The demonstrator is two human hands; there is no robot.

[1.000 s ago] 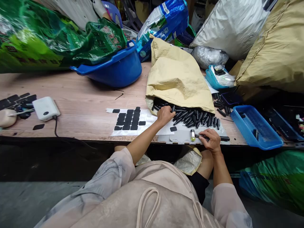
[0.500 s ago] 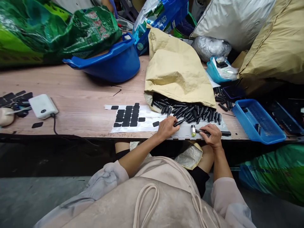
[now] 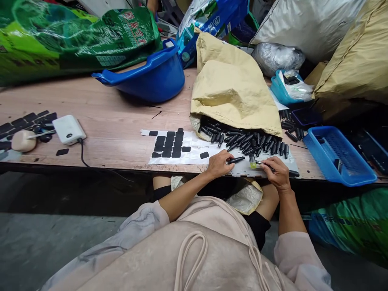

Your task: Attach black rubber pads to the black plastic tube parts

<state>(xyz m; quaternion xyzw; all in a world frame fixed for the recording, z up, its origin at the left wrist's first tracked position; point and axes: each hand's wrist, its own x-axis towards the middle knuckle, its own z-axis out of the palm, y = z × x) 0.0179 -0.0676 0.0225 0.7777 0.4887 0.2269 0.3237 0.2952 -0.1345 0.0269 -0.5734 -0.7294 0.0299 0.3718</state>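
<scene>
My left hand (image 3: 218, 164) is closed on a slim black cylinder part (image 3: 237, 160) near the table's front edge. My right hand (image 3: 277, 172) pinches a thin dark tool (image 3: 260, 163) whose tip meets a small yellow-green capped piece (image 3: 252, 161). The two hands sit close together over a white sheet (image 3: 194, 155). Just behind them lies a pile of several black cylinder parts (image 3: 248, 141) spilling from a tan paper sack (image 3: 233, 89). Black rectangular pads (image 3: 169, 148) are stuck in rows on the sheet to the left.
A blue basin (image 3: 151, 76) and green bags (image 3: 66, 36) stand at the back left. A white box with a cable (image 3: 68, 129) lies at the left. A blue tray (image 3: 339, 157) sits at the right edge, with sacks (image 3: 354, 60) behind it.
My left hand left the pile of black parts and came back to the front edge holding one. It now sits beside the right hand, which stayed with its tool.
</scene>
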